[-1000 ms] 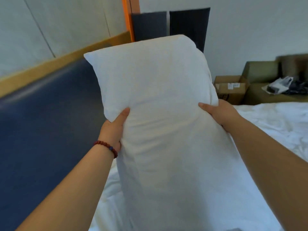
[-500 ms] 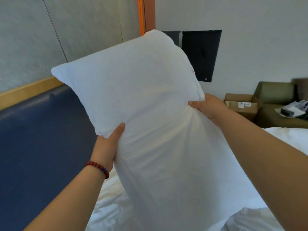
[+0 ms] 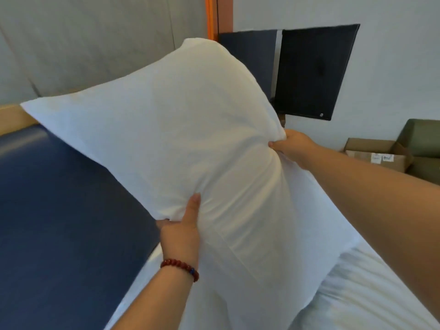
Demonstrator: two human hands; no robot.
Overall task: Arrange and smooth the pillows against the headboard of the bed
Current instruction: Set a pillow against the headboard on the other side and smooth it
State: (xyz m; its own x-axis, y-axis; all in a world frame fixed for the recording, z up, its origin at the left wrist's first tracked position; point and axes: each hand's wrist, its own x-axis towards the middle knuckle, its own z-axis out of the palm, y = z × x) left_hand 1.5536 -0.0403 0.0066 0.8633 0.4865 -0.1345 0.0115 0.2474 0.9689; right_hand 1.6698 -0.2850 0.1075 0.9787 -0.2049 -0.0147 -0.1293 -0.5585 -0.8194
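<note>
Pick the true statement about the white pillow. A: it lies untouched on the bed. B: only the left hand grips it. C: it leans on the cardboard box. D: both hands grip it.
D: left hand and right hand each clutch one side of the pillow.

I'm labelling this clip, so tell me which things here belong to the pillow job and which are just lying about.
Job: white pillow, gripped by left hand and right hand; blue headboard; white bed sheet.
Lying about: cardboard box; green seat; dark wall panels.
</note>
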